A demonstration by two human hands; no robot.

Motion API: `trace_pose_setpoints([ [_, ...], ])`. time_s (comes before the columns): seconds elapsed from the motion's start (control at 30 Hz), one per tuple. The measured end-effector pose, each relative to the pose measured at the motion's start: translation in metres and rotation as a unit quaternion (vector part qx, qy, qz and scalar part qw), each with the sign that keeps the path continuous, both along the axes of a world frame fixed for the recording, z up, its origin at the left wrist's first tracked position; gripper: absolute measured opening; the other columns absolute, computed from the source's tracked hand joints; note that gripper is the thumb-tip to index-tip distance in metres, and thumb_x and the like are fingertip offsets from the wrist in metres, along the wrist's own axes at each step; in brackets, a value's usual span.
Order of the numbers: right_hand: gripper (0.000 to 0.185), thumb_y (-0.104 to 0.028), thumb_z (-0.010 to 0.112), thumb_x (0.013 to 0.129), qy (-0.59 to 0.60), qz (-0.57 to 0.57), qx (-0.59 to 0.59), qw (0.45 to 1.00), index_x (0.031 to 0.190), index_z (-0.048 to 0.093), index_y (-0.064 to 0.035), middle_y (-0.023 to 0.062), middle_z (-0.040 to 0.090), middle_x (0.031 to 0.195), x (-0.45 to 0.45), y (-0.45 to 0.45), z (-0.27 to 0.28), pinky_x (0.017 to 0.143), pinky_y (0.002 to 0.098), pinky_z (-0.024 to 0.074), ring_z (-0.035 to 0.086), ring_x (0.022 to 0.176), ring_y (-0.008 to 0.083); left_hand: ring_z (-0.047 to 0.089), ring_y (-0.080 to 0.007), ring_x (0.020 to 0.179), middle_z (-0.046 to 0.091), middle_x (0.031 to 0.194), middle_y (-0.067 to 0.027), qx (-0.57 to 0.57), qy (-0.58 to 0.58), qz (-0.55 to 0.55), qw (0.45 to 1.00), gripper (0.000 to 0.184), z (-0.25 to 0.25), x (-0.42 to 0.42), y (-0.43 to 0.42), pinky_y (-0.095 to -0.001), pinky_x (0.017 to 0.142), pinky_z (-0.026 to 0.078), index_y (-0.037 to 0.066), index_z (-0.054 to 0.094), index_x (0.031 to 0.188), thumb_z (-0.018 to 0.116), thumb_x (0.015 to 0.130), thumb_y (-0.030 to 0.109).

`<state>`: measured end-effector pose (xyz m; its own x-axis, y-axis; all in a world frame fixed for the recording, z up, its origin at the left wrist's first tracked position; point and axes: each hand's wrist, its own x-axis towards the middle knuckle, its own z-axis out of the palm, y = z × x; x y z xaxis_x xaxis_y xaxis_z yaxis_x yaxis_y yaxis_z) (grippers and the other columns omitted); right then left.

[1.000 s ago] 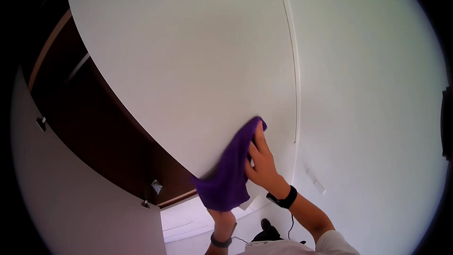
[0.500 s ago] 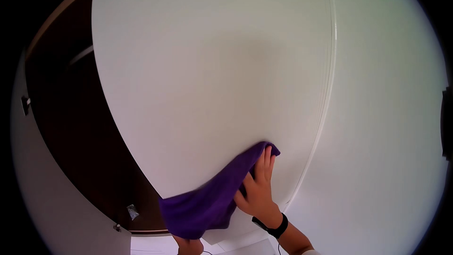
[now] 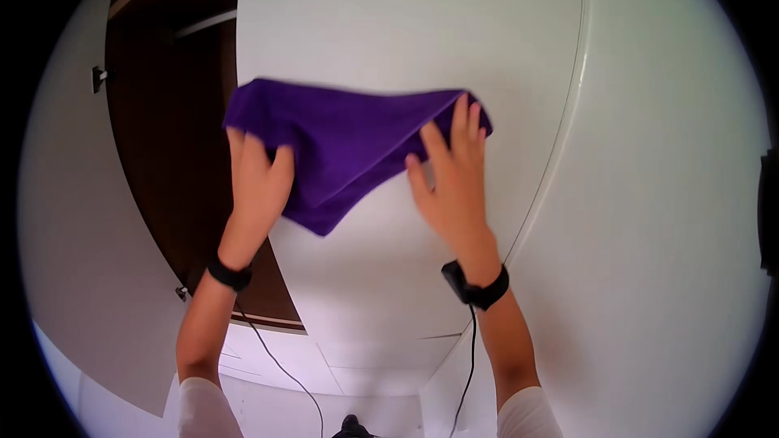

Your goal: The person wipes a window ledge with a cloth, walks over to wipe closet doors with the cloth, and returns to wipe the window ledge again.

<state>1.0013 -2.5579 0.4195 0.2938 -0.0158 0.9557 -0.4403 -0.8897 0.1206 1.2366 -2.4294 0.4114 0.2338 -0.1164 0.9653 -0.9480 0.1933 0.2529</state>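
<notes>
A purple cloth (image 3: 349, 134) is spread between my hands in front of a white cabinet door (image 3: 389, 24), its lower corner hanging down in the middle. My left hand (image 3: 260, 178) grips the cloth's left end, the fingertips partly hidden by the fabric and slightly blurred. At the right end, my right hand (image 3: 454, 174) holds the cloth with its fingers stretched upward and the thumb apart. Whether the cloth touches the door along its whole width, I cannot tell.
To the left, an open wardrobe (image 3: 174, 154) shows a dark interior and a hanging rail (image 3: 207, 23). Its swung-out door (image 3: 73, 219) has hinges. A white panel (image 3: 649, 195) stands on the right. Black cables (image 3: 280, 363) hang from both wristbands. A dark shoe (image 3: 350, 422) shows below.
Both hands and the cloth have risen in view. My left hand has come out from below and behind the cloth. The cloth now hangs more level, and more of the wardrobe shows.
</notes>
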Motion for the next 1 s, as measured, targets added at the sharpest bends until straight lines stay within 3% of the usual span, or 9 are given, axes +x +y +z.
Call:
trace_pose_setpoints([
  [0.1,0.043,-0.016,0.063,0.095,-0.064,-0.025,-0.015,0.998,0.135,0.058,-0.0034,0.0366,0.023,0.160,0.000,-0.018,0.039,0.118,0.0640,0.0244,0.020,0.149,0.0558,0.048,-0.0500,0.120,0.052,0.122,-0.0350,-0.067,-0.171,0.155,0.971,0.029,0.052,0.010,-0.023,-0.0549,0.102,0.042,-0.014,0.065,0.089,0.064,0.080,0.014],
  [0.17,0.043,-0.017,0.063,0.096,-0.073,-0.033,-0.003,0.997,0.136,0.057,-0.0028,0.0378,0.022,0.159,-0.014,-0.021,0.043,0.117,0.0649,0.0245,0.018,0.149,0.0569,0.049,-0.0491,0.119,0.053,0.121,-0.0330,-0.077,-0.274,0.194,0.939,0.028,0.089,-0.014,-0.030,-0.0555,0.100,0.043,-0.010,0.066,0.087,0.065,0.080,0.017],
  [0.27,0.044,-0.019,0.063,0.097,-0.045,-0.072,0.001,0.996,0.137,0.056,-0.0016,0.0401,0.021,0.158,-0.014,-0.002,0.079,0.117,0.0668,0.0245,0.016,0.149,0.0592,0.052,-0.0471,0.117,0.057,0.117,-0.0304,0.034,-0.211,0.134,0.968,0.030,0.140,-0.020,-0.017,-0.0539,0.098,0.045,-0.007,0.067,0.086,0.066,0.080,0.022],
  [0.4,0.049,-0.024,0.065,0.097,-0.044,-0.127,0.011,0.991,0.137,0.052,0.0025,0.0453,0.017,0.156,-0.014,-0.016,0.070,0.114,0.0707,0.0242,0.012,0.146,0.0643,0.056,-0.0455,0.113,0.061,0.113,-0.0285,0.154,-0.205,0.143,0.956,0.040,0.165,-0.019,-0.035,-0.0528,0.097,0.046,-0.004,0.069,0.092,0.067,0.081,0.034],
  [0.5,0.056,-0.030,0.063,0.098,-0.105,-0.167,0.002,0.980,0.140,0.049,0.0040,0.0476,0.018,0.154,-0.012,-0.035,0.106,0.115,0.0700,0.0230,0.014,0.146,0.0644,0.056,-0.0454,0.114,0.061,0.117,-0.0278,0.068,-0.216,0.147,0.963,0.046,0.199,-0.023,-0.059,-0.0550,0.098,0.044,-0.002,0.071,0.098,0.065,0.082,0.040],
  [0.67,0.056,-0.032,0.058,0.098,-0.093,-0.196,-0.107,0.970,0.143,0.052,0.0011,0.0377,0.024,0.159,0.001,-0.022,0.166,0.120,0.0638,0.0178,0.019,0.150,0.0535,0.035,-0.0473,0.141,0.048,0.143,-0.0307,0.031,-0.204,0.216,0.954,0.059,0.246,-0.056,-0.079,-0.0653,0.115,0.021,0.002,0.073,0.115,0.056,0.086,0.050],
  [0.83,0.059,-0.032,0.059,0.095,-0.038,-0.179,-0.081,0.980,0.147,0.051,-0.0049,0.0340,0.025,0.161,0.004,-0.010,0.093,0.121,0.0626,0.0168,0.017,0.152,0.0501,0.037,-0.0444,0.143,0.054,0.144,-0.0244,0.116,-0.308,0.143,0.933,0.061,0.215,-0.057,-0.075,-0.0663,0.119,0.009,0.007,0.067,0.128,0.052,0.089,0.052],
  [0.97,0.061,-0.036,0.059,0.097,-0.041,-0.226,-0.034,0.973,0.148,0.049,-0.0034,0.0364,0.021,0.160,-0.022,-0.025,0.072,0.121,0.0641,0.0143,0.012,0.152,0.0528,0.045,-0.0410,0.138,0.063,0.133,-0.0212,-0.013,-0.372,0.092,0.924,0.058,0.218,-0.021,-0.092,-0.0644,0.119,0.010,0.011,0.067,0.128,0.051,0.091,0.053],
  [1.0,0.063,-0.039,0.058,0.099,-0.079,-0.223,-0.040,0.971,0.148,0.047,-0.0014,0.0388,0.020,0.159,-0.021,-0.031,0.084,0.120,0.0653,0.0137,0.011,0.151,0.0550,0.046,-0.0401,0.137,0.064,0.131,-0.0216,0.104,-0.313,0.142,0.934,0.061,0.233,-0.022,-0.079,-0.0630,0.120,0.010,0.012,0.066,0.131,0.050,0.091,0.055],
])
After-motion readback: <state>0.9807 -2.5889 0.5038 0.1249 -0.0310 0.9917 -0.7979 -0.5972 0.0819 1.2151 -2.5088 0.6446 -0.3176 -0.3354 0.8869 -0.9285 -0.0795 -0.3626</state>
